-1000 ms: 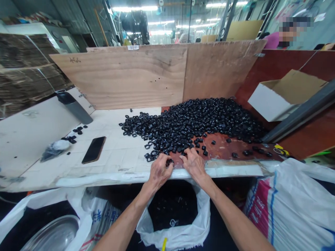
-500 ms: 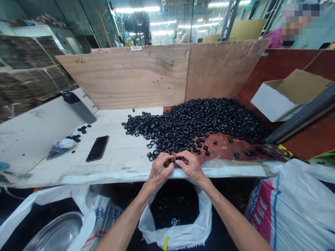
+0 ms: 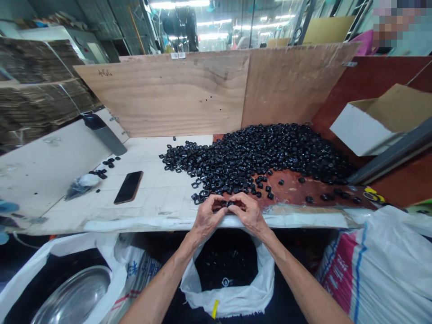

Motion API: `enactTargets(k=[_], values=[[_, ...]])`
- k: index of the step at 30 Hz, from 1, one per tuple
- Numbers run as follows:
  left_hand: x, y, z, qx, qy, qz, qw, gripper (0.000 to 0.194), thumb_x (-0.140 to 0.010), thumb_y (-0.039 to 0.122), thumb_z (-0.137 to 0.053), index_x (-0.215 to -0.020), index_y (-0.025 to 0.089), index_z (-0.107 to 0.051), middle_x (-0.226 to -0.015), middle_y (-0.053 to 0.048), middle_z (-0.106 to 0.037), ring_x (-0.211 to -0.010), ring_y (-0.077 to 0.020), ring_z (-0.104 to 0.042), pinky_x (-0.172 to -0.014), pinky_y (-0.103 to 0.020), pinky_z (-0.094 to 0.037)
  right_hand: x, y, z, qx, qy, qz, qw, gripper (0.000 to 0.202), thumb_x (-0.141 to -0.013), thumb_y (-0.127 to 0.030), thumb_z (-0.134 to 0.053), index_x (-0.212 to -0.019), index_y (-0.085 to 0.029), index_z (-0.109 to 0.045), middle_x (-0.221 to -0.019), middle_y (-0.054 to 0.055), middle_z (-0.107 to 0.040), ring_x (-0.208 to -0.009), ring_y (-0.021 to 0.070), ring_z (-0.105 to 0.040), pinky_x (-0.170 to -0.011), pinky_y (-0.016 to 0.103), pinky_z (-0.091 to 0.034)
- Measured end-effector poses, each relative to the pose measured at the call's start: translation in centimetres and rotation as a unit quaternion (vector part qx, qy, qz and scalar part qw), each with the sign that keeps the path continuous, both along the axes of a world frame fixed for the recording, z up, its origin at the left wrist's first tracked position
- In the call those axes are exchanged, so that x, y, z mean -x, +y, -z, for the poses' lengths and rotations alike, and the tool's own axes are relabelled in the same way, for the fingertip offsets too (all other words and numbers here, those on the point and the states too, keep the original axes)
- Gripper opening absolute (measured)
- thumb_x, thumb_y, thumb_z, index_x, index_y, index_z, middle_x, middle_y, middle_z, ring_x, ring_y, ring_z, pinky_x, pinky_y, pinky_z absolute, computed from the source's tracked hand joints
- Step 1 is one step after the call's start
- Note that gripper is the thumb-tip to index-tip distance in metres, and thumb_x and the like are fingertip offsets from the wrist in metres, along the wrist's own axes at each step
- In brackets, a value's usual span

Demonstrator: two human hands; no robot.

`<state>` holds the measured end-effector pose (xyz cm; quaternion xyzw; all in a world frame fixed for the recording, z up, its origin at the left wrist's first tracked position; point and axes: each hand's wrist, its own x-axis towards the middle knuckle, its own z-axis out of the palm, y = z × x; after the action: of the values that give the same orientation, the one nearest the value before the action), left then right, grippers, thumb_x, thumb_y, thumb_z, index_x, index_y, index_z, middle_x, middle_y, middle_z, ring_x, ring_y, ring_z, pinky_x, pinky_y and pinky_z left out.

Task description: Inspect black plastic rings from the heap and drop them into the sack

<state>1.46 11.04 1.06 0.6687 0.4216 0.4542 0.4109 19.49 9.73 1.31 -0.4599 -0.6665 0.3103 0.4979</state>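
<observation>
Over the table's front edge, my left hand [image 3: 206, 217] pinches a small black plastic ring [image 3: 223, 204] between thumb and fingertips. My right hand [image 3: 250, 213] is closed on another small black plastic piece [image 3: 230, 203]. The two pieces meet or nearly meet between my fingertips; I cannot tell whether they are joined. Just beyond my hands spreads a large heap of black plastic pieces [image 3: 270, 148], many of them ring-shaped. Directly below, an open white woven sack [image 3: 232, 299] holds more dark pieces.
A phone [image 3: 128, 187] lies on the white tabletop [image 3: 162, 193] at left, near a small plastic bag [image 3: 82, 186]. Yellow-handled scissors [image 3: 374, 194] and a white carton [image 3: 367, 128] are at right. Full sacks [image 3: 398, 265] stand at lower right; a metal bowl [image 3: 76, 294] sits lower left.
My hands have drawn slightly closer, bringing the two black pieces together between the fingertips. The whole view has shifted a little; the heap looks the same.
</observation>
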Motion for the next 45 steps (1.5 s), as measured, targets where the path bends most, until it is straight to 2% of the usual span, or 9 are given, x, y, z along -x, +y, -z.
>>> enactTargets(k=[7,16,21,25,27,31,36,40,45], values=[[0.1,-0.2,-0.3,0.02,-0.047,0.021,0.998,0.026,-0.081,0.03,-0.072,-0.102,0.017,-0.063,-0.098,-0.005,-0.069,-0.084,-0.0159,-0.07,-0.079,-0.03,-0.059,-0.1,-0.1,-1.0,-0.065,-0.024,-0.033,0.997,0.024,-0.09,-0.019,-0.058,-0.109,-0.022,-0.073,-0.101,0.008,-0.067,-0.097,0.0202,-0.064,-0.089,0.036,-0.053],[0.4,0.0,-0.3,-0.109,-0.002,0.01,0.994,0.017,-0.084,0.029,-0.071,-0.097,0.018,-0.07,-0.098,-0.006,-0.073,-0.094,-0.0184,-0.068,-0.087,-0.032,-0.055,0.5,-0.3,0.0,0.006,0.005,0.002,1.0,0.015,-0.088,-0.027,-0.064,-0.101,-0.02,-0.063,-0.087,0.003,-0.068,-0.076,0.0165,-0.066,-0.07,0.026,-0.055],[0.6,0.0,-0.1,-0.124,0.012,0.009,0.992,0.019,-0.084,0.031,-0.071,-0.098,0.018,-0.069,-0.097,-0.007,-0.073,-0.095,-0.0198,-0.068,-0.089,-0.035,-0.055,0.7,-0.5,-0.2,-0.024,-0.057,0.016,0.998,0.013,-0.094,-0.03,-0.056,-0.1,-0.021,-0.063,-0.084,0.003,-0.067,-0.069,0.015,-0.063,-0.069,0.026,-0.051],[0.6,0.0,-0.2,-0.123,0.007,0.01,0.992,0.018,-0.086,0.03,-0.069,-0.099,0.019,-0.069,-0.098,-0.007,-0.072,-0.094,-0.0188,-0.068,-0.088,-0.034,-0.055,0.4,-0.6,-0.6,-0.042,-0.08,-0.022,0.996,0.016,-0.095,-0.028,-0.054,-0.105,-0.021,-0.064,-0.089,0.004,-0.069,-0.074,0.0164,-0.063,-0.07,0.026,-0.05],[0.6,-0.1,-0.3,-0.12,0.009,0.01,0.993,0.017,-0.086,0.03,-0.069,-0.098,0.019,-0.069,-0.097,-0.007,-0.072,-0.093,-0.019,-0.068,-0.088,-0.035,-0.055,0.3,-0.5,-0.5,-0.05,-0.105,-0.02,0.993,0.017,-0.096,-0.027,-0.052,-0.1,-0.021,-0.067,-0.086,0.004,-0.069,-0.075,0.017,-0.064,-0.072,0.027,-0.049],[0.5,-0.2,-0.4,-0.118,0.014,0.015,0.993,0.017,-0.085,0.029,-0.069,-0.097,0.018,-0.068,-0.096,-0.007,-0.072,-0.093,-0.0195,-0.068,-0.088,-0.035,-0.055,0.4,-0.3,-0.3,-0.083,-0.205,0.028,0.975,0.037,-0.099,-0.028,-0.046,-0.07,-0.02,-0.068,-0.062,0.002,-0.062,-0.063,0.0159,-0.058,-0.077,0.031,-0.045],[0.6,-0.2,-0.4,-0.12,0.004,-0.002,0.993,0.018,-0.085,0.029,-0.07,-0.099,0.018,-0.069,-0.097,-0.007,-0.072,-0.092,-0.0191,-0.068,-0.087,-0.034,-0.055,0.5,-0.5,-1.1,-0.089,-0.141,0.033,0.985,0.025,-0.096,-0.032,-0.05,-0.085,-0.02,-0.069,-0.078,0.004,-0.067,-0.083,0.0199,-0.062,-0.088,0.035,-0.045],[0.6,-0.2,-0.4,-0.114,0.014,-0.012,0.993,0.017,-0.086,0.03,-0.068,-0.098,0.018,-0.069,-0.098,-0.007,-0.072,-0.093,-0.0195,-0.067,-0.088,-0.035,-0.054,0.2,-0.6,-1.4,-0.09,-0.145,-0.008,0.985,0.041,-0.098,-0.032,-0.045,-0.062,-0.02,-0.059,-0.058,0.0,-0.056,-0.062,0.0161,-0.054,-0.083,0.036,-0.045],[0.7,0.0,0.1,-0.089,0.005,-0.017,0.996,0.019,-0.085,0.032,-0.069,-0.1,0.019,-0.069,-0.1,-0.006,-0.071,-0.095,-0.0196,-0.067,-0.089,-0.035,-0.053,0.0,-0.7,-1.4,-0.076,-0.133,0.006,0.988,0.028,-0.093,-0.035,-0.053,-0.071,-0.02,-0.062,-0.064,0.001,-0.057,-0.067,0.0175,-0.055,-0.074,0.033,-0.045]])
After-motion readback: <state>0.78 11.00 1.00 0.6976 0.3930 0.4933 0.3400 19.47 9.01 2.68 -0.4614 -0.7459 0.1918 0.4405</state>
